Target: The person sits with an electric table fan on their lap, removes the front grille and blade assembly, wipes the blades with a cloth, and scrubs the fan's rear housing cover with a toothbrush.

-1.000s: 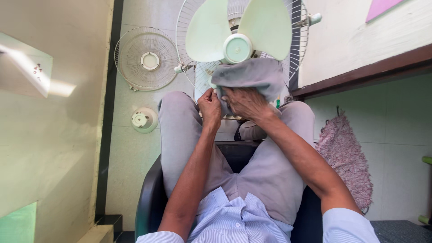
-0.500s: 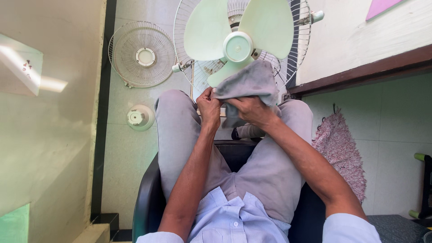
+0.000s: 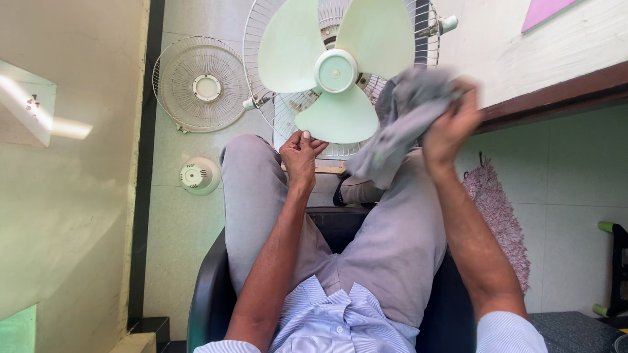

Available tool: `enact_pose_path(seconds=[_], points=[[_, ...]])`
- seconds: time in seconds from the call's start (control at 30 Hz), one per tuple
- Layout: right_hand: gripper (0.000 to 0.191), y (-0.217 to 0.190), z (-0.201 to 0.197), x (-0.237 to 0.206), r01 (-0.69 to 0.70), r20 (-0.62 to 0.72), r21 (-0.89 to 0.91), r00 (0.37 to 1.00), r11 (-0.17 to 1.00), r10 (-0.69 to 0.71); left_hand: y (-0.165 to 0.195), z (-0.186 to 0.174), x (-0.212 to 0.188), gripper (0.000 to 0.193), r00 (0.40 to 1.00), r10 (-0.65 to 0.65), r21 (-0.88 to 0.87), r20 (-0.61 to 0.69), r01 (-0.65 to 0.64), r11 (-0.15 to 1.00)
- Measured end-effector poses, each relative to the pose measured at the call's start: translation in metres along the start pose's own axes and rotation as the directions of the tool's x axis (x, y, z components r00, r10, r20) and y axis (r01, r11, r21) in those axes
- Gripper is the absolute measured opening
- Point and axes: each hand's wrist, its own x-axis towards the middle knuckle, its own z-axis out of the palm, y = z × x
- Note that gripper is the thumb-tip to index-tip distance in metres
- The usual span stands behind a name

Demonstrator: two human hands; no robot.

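A pale green three-blade fan (image 3: 335, 70) stands in front of me with its rear wire guard (image 3: 261, 46) still on. My left hand (image 3: 301, 153) pinches the lower blade's bottom edge. Raised to the right of the blades, my right hand (image 3: 451, 124) grips a grey cloth (image 3: 405, 124), which hangs down from it over the guard's right side. I sit in a dark chair (image 3: 209, 294) with my knees up, in grey trousers.
The loose front fan guard (image 3: 201, 85) lies on the tiled floor at left, with a small round white cap (image 3: 198, 175) below it. A brown ledge (image 3: 556, 95) runs along the right wall. A pink mat (image 3: 497, 216) lies on the right.
My right hand has lifted the cloth off the lower blade and swung it up to the right. My left hand now holds the blade's edge alone. The view has shifted slightly.
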Motion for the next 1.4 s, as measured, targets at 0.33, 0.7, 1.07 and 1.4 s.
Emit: enact_pose_path(seconds=[0.33, 0.7, 1.07, 1.4], points=[[0.040, -0.011, 0.104, 0.091, 0.592, 0.309, -0.449, 0.806, 0.669, -0.505, -0.003, -0.005, 0.003, 0.025, 1.000, -0.008, 0.021, -0.005, 0.008, 1.000], [0.069, 0.003, 0.062, 0.041, 0.621, 0.657, -0.383, 0.704, 0.684, -0.271, -0.004, -0.003, 0.004, 0.026, 1.000, 0.017, 0.003, -0.024, -0.017, 1.000], [0.093, 0.006, 0.067, 0.040, 0.713, 0.605, -0.548, 0.698, 0.437, -0.382, 0.000, -0.007, 0.009, 0.027, 0.996, 0.060, 0.098, -0.064, -0.054, 0.994], [0.076, -0.005, 0.074, 0.036, 0.652, 0.561, -0.591, 0.755, 0.474, -0.339, 0.001, -0.003, 0.008, 0.029, 0.999, 0.006, 0.038, -0.043, -0.004, 0.999]])
